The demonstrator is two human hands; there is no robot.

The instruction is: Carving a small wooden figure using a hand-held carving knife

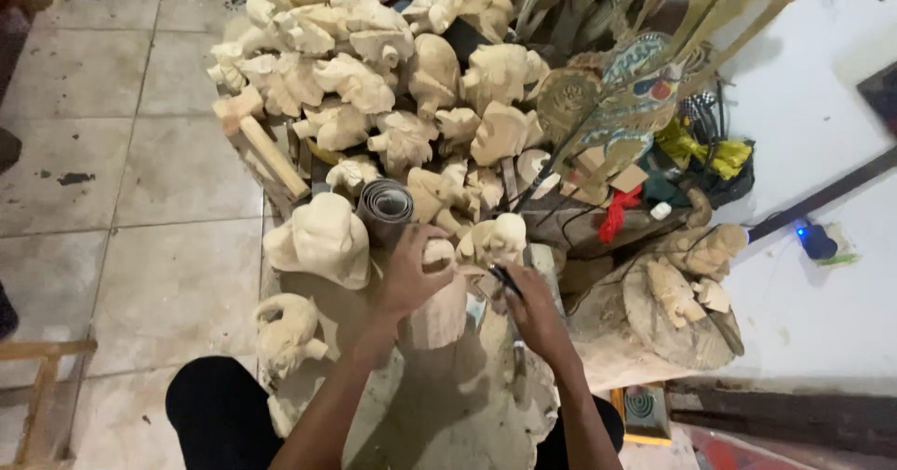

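On a tiled floor w/ carvings (374,78) piled behind, a wood block (439,311) is steadied upright on the stump's (448,405) near edge by the left hand (411,274), clamped round it, while a dark tool (505,278) is pinched in the right hand (533,306).

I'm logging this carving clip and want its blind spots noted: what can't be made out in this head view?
- Carved face of the wooden piece: covered by the left hand.
- Tip of the dark tool in the right hand: too small and blurred.
- Lower carvings in the pile: buried under upper ones.
- Wooden frame: cut off by the left edge.
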